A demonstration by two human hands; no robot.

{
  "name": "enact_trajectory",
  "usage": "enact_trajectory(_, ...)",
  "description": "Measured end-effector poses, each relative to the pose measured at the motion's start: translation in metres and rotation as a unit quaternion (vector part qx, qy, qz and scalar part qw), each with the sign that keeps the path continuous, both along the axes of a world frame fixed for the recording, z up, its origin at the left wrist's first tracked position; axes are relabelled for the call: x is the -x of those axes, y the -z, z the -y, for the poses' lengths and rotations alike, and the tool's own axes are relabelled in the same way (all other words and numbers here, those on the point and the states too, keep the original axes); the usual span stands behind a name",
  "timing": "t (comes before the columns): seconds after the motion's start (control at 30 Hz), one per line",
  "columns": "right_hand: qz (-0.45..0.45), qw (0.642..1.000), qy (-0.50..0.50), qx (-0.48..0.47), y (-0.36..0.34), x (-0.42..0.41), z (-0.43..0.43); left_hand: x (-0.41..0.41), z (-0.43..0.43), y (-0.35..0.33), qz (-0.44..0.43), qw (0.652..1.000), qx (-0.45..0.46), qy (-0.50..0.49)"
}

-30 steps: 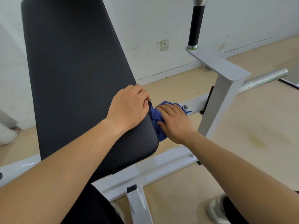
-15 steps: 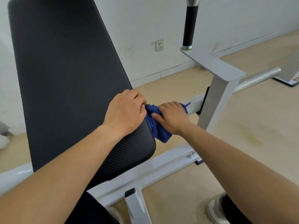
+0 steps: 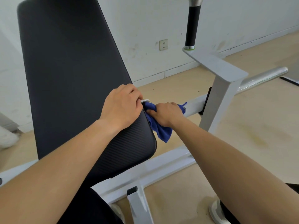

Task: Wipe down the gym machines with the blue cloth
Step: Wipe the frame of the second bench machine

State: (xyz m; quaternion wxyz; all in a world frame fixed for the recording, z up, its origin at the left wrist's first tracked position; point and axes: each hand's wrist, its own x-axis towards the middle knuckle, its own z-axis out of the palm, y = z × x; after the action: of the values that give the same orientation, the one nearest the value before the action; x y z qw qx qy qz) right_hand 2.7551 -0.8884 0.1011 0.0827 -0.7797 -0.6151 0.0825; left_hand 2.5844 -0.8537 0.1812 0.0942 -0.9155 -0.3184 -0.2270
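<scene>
A gym machine fills the view: a long black padded back rest (image 3: 69,81) on a white steel frame (image 3: 161,164). My right hand (image 3: 166,113) grips the blue cloth (image 3: 160,130) against the white cross bar (image 3: 194,107) just right of the pad, and a tail of cloth hangs down below the hand. My left hand (image 3: 121,105) holds the pad's right edge, its fingers curled over the side next to the cloth.
A white upright post (image 3: 216,101) with a black-gripped handle (image 3: 192,25) stands right of my right hand. A chrome bar (image 3: 262,78) sticks out further right. The wall with a socket (image 3: 163,44) lies behind. My shoes (image 3: 216,210) are on the beige floor.
My right hand has bunched the cloth and slid a little along the cross bar; more cloth now hangs below it. My left hand stays on the pad's edge.
</scene>
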Motion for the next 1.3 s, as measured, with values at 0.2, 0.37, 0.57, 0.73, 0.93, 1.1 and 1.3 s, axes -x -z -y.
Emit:
enact_trajectory(0.2,-0.001,0.991,-0.111,-0.074,0.016,-0.018,0.027,-0.002,0.002,0.001,0.004,1.000,0.004,0.004)
enact_trajectory(0.37,0.037,0.996,-0.028,-0.082,0.017,-0.046,0.029,-0.002,0.009,0.008,0.016,1.000,0.012,0.008)
enact_trajectory(0.57,0.028,0.985,0.105,-0.135,0.031,-0.048,0.032,0.006,0.018,0.018,0.036,0.999,0.041,0.005)
enact_trajectory(0.73,-0.103,0.981,-0.015,-0.166,0.015,0.003,0.065,0.008,0.036,0.022,0.053,0.994,0.093,-0.012)
enact_trajectory(0.93,-0.228,0.961,0.022,-0.153,-0.035,0.014,0.126,0.011,0.085,0.026,0.044,0.964,0.262,0.001)
enact_trajectory(1.1,-0.241,0.959,0.031,-0.143,-0.047,0.021,0.180,0.013,0.133,0.033,0.117,0.921,0.371,0.026)
enact_trajectory(1.3,-0.251,0.960,0.036,-0.116,-0.043,0.034,0.229,0.014,0.178,0.046,0.199,0.867,0.455,0.033)
